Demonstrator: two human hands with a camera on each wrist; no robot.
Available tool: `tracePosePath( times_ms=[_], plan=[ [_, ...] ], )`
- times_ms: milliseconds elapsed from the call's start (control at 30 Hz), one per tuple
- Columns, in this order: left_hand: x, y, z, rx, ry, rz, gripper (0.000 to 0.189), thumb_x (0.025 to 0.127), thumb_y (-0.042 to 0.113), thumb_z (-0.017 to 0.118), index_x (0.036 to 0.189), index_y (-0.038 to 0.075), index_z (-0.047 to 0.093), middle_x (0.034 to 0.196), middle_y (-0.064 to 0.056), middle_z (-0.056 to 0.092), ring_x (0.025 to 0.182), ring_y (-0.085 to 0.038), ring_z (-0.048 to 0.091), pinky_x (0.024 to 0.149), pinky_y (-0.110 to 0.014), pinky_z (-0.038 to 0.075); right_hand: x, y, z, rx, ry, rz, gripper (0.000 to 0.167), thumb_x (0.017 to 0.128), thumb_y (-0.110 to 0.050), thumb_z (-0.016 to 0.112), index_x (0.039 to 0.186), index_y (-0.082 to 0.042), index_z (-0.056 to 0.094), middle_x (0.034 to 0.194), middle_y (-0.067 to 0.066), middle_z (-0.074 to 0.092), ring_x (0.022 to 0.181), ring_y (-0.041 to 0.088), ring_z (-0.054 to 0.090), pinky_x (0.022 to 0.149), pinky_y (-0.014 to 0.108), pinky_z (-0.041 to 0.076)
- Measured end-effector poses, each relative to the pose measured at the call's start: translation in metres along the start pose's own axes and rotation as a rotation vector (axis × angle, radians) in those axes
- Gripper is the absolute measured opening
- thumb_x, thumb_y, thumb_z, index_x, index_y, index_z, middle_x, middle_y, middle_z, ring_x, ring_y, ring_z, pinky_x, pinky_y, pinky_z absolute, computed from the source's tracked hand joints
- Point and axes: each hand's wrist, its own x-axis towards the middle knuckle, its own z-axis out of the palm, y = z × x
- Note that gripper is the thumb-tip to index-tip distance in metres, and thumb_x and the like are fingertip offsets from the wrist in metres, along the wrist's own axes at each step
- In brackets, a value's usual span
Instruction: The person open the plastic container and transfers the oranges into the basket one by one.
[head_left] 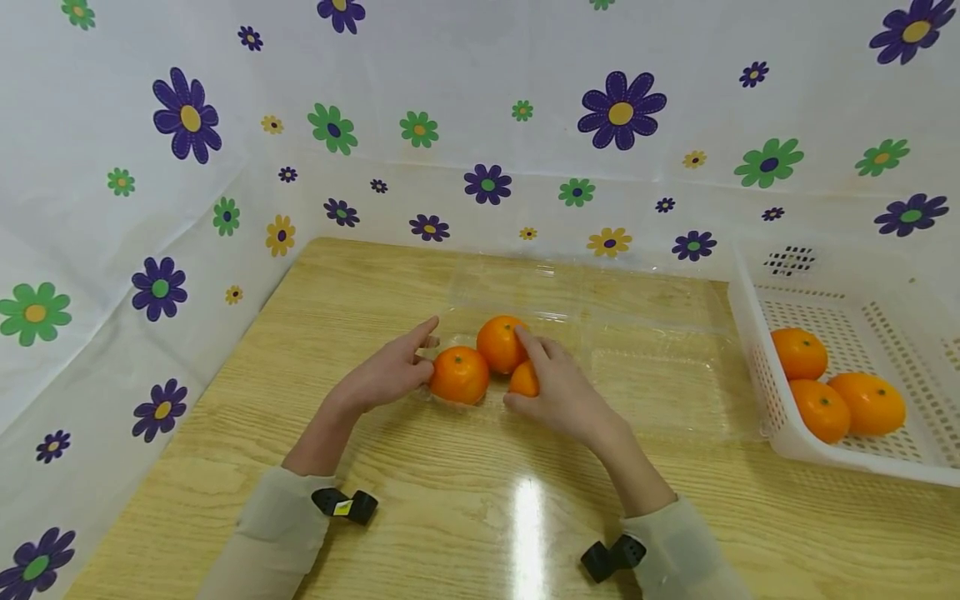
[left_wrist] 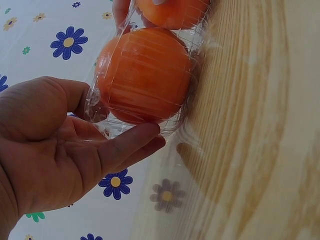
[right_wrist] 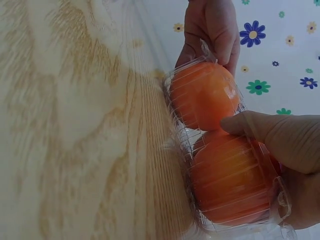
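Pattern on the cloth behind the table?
The cloth has a floral print, purple, green and yellow on white; the head view shows it best.

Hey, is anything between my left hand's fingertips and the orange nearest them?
Yes: a wall of the clear container stands between the fingertips of the left hand and that orange. Nothing else visible does.

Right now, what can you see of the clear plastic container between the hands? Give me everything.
The clear plastic container looks thin and shiny, with ribbed walls. It rests open side up on the wooden table; the clear panel behind it looks like its opened lid. Three oranges sit in it, one mostly hidden under the right hand, which reaches over the container's right end and holds that orange. The left hand touches its left end.
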Motion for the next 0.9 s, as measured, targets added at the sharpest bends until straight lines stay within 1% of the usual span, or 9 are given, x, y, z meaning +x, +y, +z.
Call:
tracePosePath(
  times_ms=[233,333,533,700,900],
  plan=[
    [0.0007,-0.0009,-0.0002,-0.002,-0.001,0.008,0.075,0.094,0.004,0.043,0.16,0.008,0.007,0.154,-0.025,0.033,0.109,-0.033,0.053,0.081,-0.033,0.046,-0.0005,-0.0007,0.001,-0.03,0.005,-0.009,0.087,0.089,-0.029,0.072,0.16,-0.026,0.022,0.154,0.027,0.03,0.138,0.047,0.035,0.105,0.061,0.038],
    [0.0009,-0.0017,-0.0001,-0.002,-0.003,0.009,0.075,0.094,0.004,0.043,0.16,0.007,0.007,0.154,-0.025,0.033,0.109,-0.033,0.053,0.08,-0.033,0.046,-0.0014,-0.0013,0.0017,-0.05,0.015,-0.021,0.085,0.09,-0.03,0.072,0.159,-0.027,0.023,0.154,0.028,0.03,0.138,0.048,0.034,0.105,0.062,0.038],
    [0.0016,-0.0024,0.0003,0.002,-0.006,0.011,0.076,0.094,0.004,0.043,0.16,0.007,0.006,0.153,-0.025,0.034,0.108,-0.032,0.053,0.08,-0.032,0.046,-0.0027,-0.0016,0.0027,-0.065,0.026,-0.032,0.085,0.092,-0.031,0.071,0.16,-0.026,0.021,0.154,0.028,0.03,0.138,0.049,0.034,0.103,0.062,0.04],
    [0.0015,-0.0028,0.0004,0.017,-0.006,0.013,0.076,0.094,0.005,0.043,0.16,0.007,0.006,0.153,-0.025,0.035,0.103,-0.03,0.054,0.079,-0.032,0.045,-0.0023,-0.001,0.0049,-0.068,0.046,-0.035,0.085,0.093,-0.034,0.07,0.16,-0.022,0.018,0.153,0.029,0.03,0.137,0.048,0.037,0.099,0.061,0.044],
    [0.0016,-0.0044,0.0006,0.028,-0.009,0.014,0.075,0.095,0.005,0.044,0.16,0.008,0.006,0.154,-0.025,0.034,0.105,-0.03,0.054,0.08,-0.033,0.044,0.0004,-0.0009,0.0073,-0.066,0.061,-0.025,0.093,0.089,-0.036,0.074,0.16,-0.017,0.017,0.149,0.025,0.037,0.131,0.042,0.044,0.097,0.056,0.047]
  ],
)
